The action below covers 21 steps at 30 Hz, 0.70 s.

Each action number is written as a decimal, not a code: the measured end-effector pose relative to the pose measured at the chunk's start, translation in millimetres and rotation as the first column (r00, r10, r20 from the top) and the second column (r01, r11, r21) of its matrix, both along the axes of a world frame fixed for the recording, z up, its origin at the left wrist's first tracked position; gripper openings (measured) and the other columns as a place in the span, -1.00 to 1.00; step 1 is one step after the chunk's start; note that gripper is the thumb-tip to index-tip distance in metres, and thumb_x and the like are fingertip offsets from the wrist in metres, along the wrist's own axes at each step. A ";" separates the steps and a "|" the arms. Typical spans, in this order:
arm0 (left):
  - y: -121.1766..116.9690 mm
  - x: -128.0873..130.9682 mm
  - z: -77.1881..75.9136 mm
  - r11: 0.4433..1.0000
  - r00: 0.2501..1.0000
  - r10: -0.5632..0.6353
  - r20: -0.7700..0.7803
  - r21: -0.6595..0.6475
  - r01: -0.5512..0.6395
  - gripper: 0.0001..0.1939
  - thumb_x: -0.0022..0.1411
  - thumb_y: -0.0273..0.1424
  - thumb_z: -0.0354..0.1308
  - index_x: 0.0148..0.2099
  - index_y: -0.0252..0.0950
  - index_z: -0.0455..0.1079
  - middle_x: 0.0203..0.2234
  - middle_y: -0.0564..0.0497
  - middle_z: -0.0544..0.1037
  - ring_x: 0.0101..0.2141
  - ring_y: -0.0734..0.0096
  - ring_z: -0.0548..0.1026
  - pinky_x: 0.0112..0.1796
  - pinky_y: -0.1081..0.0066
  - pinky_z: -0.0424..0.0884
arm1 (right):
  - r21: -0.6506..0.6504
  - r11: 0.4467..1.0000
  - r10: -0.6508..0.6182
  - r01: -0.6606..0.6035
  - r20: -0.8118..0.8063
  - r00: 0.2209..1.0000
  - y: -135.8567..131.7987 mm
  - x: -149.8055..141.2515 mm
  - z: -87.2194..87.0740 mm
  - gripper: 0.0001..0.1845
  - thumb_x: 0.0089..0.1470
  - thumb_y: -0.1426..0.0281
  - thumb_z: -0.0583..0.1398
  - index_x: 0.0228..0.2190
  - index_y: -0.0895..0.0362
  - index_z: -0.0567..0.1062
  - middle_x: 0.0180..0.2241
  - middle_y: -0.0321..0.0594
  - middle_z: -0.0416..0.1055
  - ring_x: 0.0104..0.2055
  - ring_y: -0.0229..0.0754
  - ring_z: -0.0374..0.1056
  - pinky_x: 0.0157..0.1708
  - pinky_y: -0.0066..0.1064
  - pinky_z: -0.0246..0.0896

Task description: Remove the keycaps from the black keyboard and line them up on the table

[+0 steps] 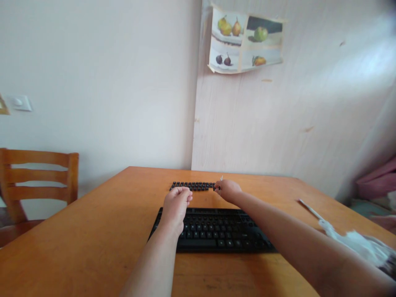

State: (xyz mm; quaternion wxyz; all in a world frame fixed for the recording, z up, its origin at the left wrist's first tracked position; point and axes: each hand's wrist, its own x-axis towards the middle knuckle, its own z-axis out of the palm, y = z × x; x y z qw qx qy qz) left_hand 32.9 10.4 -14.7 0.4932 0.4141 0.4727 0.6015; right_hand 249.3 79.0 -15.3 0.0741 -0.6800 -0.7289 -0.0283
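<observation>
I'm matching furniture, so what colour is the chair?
The chair is orange-brown, clearest in the head view.

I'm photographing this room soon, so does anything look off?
Two things. The fruit picture on the wall panel hangs askew, its lower edge curling. Also, what look like loose black keycaps sit in rows beyond the keyboard, separate from it.
</observation>
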 end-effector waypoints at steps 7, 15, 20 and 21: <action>-0.7 -0.1 -0.5 1.000 1.000 0.006 -0.014 0.007 -0.006 -0.73 -0.04 -0.28 0.22 -0.27 -0.33 0.44 -0.39 -0.08 0.58 -0.38 0.40 0.51 -0.36 0.42 0.34 | -0.020 1.000 0.006 -0.005 0.035 0.999 13.9 -8.0 -6.5 -0.72 0.15 0.28 0.12 -0.15 -0.02 0.57 -0.14 -0.09 0.54 -0.11 -0.04 0.44 -0.25 -0.34 0.24; -0.1 0.0 -2.0 1.000 0.998 -0.001 -0.065 -0.002 0.001 -0.75 0.02 -0.26 0.19 -0.27 -0.32 0.43 -0.38 -0.07 0.58 -0.36 0.39 0.51 -0.34 0.41 0.34 | -0.041 0.999 -0.015 0.016 0.045 0.999 17.8 -10.9 -8.2 -0.70 0.17 0.25 0.11 -0.13 -0.03 0.56 -0.13 -0.08 0.53 -0.09 -0.03 0.44 -0.22 -0.33 0.25; -0.9 0.3 -1.3 1.000 0.997 0.000 -0.074 -0.005 0.000 -0.76 0.03 -0.26 0.18 -0.29 -0.32 0.43 -0.41 -0.06 0.58 -0.36 0.39 0.50 -0.33 0.41 0.34 | -0.037 0.999 -0.002 0.004 0.052 0.999 19.7 -12.0 -9.3 -0.69 0.17 0.25 0.11 -0.12 -0.03 0.56 -0.13 -0.07 0.53 -0.08 0.00 0.44 -0.22 -0.30 0.26; -1.0 0.4 -1.3 1.000 0.997 0.001 -0.074 -0.007 -0.001 -0.76 0.03 -0.26 0.18 -0.29 -0.32 0.43 -0.40 -0.06 0.58 -0.36 0.39 0.50 -0.32 0.40 0.34 | -0.034 0.999 0.000 0.002 0.053 0.999 20.0 -12.2 -9.4 -0.69 0.17 0.25 0.11 -0.11 -0.03 0.55 -0.13 -0.07 0.53 -0.08 0.00 0.43 -0.22 -0.29 0.26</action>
